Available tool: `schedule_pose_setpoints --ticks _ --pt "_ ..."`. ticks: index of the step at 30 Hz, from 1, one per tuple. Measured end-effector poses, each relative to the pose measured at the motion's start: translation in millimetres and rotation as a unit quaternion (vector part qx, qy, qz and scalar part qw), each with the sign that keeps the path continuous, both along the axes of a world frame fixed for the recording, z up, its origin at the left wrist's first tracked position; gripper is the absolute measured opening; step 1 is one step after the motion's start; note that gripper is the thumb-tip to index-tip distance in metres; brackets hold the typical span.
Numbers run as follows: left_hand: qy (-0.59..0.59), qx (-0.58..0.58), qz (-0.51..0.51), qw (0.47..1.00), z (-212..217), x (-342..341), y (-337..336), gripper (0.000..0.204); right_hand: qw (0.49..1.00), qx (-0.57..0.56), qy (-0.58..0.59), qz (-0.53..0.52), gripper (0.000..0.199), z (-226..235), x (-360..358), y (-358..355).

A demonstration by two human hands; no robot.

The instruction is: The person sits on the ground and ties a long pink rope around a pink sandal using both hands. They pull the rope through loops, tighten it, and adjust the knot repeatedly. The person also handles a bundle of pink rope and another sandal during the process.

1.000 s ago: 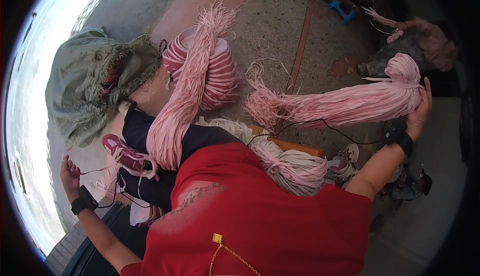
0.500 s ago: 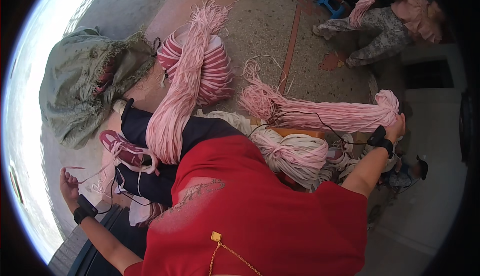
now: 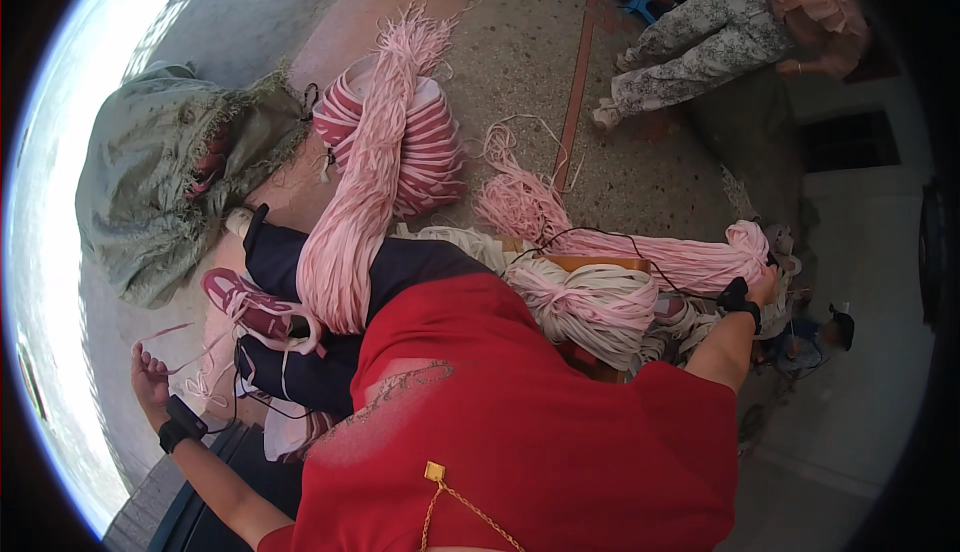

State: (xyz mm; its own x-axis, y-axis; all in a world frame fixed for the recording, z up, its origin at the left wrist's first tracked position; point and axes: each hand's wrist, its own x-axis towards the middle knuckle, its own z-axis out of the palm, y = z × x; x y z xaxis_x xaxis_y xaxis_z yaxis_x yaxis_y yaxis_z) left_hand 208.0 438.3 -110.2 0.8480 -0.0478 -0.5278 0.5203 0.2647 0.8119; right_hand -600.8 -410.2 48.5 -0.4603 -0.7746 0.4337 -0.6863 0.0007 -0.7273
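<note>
At the far left my left hand point(image 3: 150, 374), its fingers closed, holds a thin pink shoelace point(image 3: 180, 360). The lace runs toward a maroon-and-pink sneaker point(image 3: 245, 304) by my leg. On the right my right hand point(image 3: 764, 286) is at the looped end of a long bundle of pink laces point(image 3: 690, 260); its fingers are partly hidden and seem closed on it. Another pink lace hank point(image 3: 350, 212) lies across my thigh and over a round maroon-and-pink striped bundle point(image 3: 435, 147). A white-and-pink lace bundle point(image 3: 590, 302) lies at my right side.
A green sack point(image 3: 160, 182) slumps on the floor at the left. An orange-brown wooden edge point(image 3: 600, 263) shows under the laces. Beyond, at the upper right, stands a person in patterned trousers point(image 3: 700, 42). A dark cord point(image 3: 640, 242) crosses toward my right wrist.
My right hand has moved down and left, and the pink bundle's looped end with it. My left hand shifted slightly right and down. The other person has changed posture.
</note>
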Motion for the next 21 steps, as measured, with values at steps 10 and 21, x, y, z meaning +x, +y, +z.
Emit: schedule_pose_setpoints --ticks 10,21 --pt "-0.012 -0.004 0.023 1.0 2 3 43 0.02 0.934 0.166 0.316 -0.008 0.02 -18 -33 17" --pt "0.002 0.01 -0.004 1.0 -5 21 33 0.025 0.96 0.056 -0.273 -0.014 0.034 -35 -14 31"
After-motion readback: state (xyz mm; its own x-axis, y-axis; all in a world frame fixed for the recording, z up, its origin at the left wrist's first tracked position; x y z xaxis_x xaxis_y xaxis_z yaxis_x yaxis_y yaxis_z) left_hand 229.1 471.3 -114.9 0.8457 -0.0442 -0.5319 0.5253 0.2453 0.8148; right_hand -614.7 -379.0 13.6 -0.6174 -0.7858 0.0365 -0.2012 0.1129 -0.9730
